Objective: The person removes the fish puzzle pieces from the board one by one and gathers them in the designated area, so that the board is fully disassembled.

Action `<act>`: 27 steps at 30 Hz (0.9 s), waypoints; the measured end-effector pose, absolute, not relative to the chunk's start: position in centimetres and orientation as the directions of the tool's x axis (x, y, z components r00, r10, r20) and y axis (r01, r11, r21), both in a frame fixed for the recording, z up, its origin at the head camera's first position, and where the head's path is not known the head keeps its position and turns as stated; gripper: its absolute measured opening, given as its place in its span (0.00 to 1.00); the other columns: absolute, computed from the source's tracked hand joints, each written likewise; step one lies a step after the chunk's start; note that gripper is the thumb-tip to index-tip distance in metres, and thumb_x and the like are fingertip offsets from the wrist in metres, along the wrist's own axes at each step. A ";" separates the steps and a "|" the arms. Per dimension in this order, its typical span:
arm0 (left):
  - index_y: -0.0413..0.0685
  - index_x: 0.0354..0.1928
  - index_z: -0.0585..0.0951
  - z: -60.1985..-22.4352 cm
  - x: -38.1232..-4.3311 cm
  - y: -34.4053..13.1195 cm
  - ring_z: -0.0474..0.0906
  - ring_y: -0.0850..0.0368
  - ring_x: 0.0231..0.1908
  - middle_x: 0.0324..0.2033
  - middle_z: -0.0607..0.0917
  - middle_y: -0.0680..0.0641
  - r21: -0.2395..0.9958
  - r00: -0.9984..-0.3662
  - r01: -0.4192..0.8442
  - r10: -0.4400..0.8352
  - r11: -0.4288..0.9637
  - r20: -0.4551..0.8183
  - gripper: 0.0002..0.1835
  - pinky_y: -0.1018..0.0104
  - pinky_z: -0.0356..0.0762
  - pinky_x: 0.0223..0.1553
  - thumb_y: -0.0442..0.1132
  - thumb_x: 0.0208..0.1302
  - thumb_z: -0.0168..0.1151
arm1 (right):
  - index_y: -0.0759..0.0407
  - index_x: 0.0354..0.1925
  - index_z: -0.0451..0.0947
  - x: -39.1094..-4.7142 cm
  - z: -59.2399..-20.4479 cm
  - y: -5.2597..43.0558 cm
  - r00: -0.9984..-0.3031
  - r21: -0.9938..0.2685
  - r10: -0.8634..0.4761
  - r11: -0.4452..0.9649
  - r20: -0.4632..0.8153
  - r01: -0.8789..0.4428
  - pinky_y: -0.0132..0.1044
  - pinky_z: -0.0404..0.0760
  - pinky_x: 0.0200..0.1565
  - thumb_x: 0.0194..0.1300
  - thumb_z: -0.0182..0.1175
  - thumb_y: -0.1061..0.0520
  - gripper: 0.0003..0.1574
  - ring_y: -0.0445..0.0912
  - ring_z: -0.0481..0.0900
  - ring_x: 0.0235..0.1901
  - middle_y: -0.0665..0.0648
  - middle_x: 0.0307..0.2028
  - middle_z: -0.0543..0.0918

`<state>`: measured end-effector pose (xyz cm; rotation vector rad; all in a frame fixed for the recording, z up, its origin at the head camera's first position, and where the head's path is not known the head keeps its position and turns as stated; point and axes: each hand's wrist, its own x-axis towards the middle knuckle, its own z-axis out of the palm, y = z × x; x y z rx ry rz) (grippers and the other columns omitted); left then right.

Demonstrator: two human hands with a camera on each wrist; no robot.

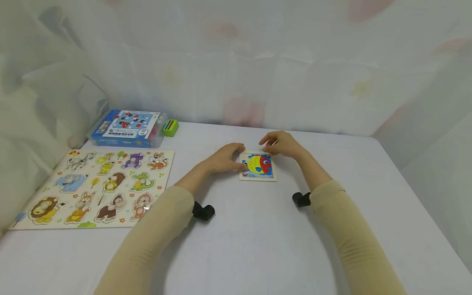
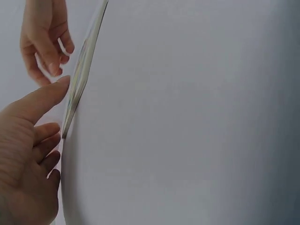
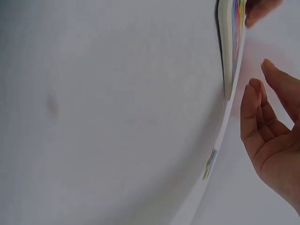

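- Beige sleeves [image 1: 147, 233] come nearest the camera, one on each side, with black devices [image 1: 203, 212] at the wrists.
- Far left, an animal board [image 1: 125, 192] lies flat on the white table [image 1: 250, 237].
- Just behind it sits a clear-and-blue box [image 1: 127, 128], a green block [image 1: 171, 128] just beside its right end.
- Left hand [image 1: 223, 159]: open, thumb reaching the near-left edge of the fish puzzle, fingers loosely bent by its far-left corner.
- Fish puzzle [image 1: 258, 166]: flat on the table, between the hands, its red head to the right.
- Right hand [image 1: 284, 145]: loosely curved, gripping nothing, near the puzzle's far-right corner; contact is unclear.
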<state>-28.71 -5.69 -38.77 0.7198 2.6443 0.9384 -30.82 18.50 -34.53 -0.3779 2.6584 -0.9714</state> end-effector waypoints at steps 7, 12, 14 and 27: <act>0.39 0.66 0.71 -38.8 -29.2 -3.8 0.65 0.45 0.71 0.67 0.74 0.41 0.634 -0.855 0.397 0.519 0.663 -0.007 0.36 0.50 0.59 0.76 0.51 0.59 0.67 | 0.54 0.52 0.82 -30.8 -34.6 17.2 -0.889 -0.679 -0.419 0.708 -0.187 -0.191 0.30 0.82 0.39 0.66 0.63 0.56 0.16 0.46 0.80 0.33 0.57 0.39 0.81; 0.38 0.63 0.74 -39.1 -29.4 -3.3 0.68 0.44 0.68 0.64 0.77 0.40 0.628 -0.855 0.422 0.517 0.654 0.035 0.34 0.51 0.62 0.74 0.49 0.59 0.68 | 0.56 0.51 0.82 -30.7 -34.5 16.7 -0.873 -0.687 -0.442 0.700 -0.203 -0.195 0.32 0.84 0.39 0.65 0.64 0.56 0.16 0.47 0.82 0.33 0.58 0.39 0.83; 0.38 0.63 0.75 -39.3 -29.4 -3.2 0.69 0.44 0.68 0.64 0.77 0.40 0.623 -0.854 0.429 0.519 0.653 0.045 0.34 0.52 0.62 0.74 0.48 0.58 0.69 | 0.57 0.51 0.82 -30.6 -34.5 16.6 -0.866 -0.680 -0.454 0.704 -0.209 -0.204 0.33 0.84 0.40 0.65 0.64 0.56 0.16 0.47 0.82 0.32 0.59 0.40 0.84; 0.42 0.62 0.76 -39.6 -29.5 -3.3 0.68 0.46 0.68 0.64 0.77 0.42 0.644 -0.852 0.428 0.521 0.634 0.053 0.32 0.52 0.62 0.74 0.49 0.57 0.70 | 0.53 0.53 0.81 -30.0 -34.9 16.4 -0.831 -0.643 -0.512 0.716 -0.218 -0.273 0.35 0.75 0.48 0.64 0.65 0.57 0.18 0.49 0.77 0.45 0.55 0.41 0.82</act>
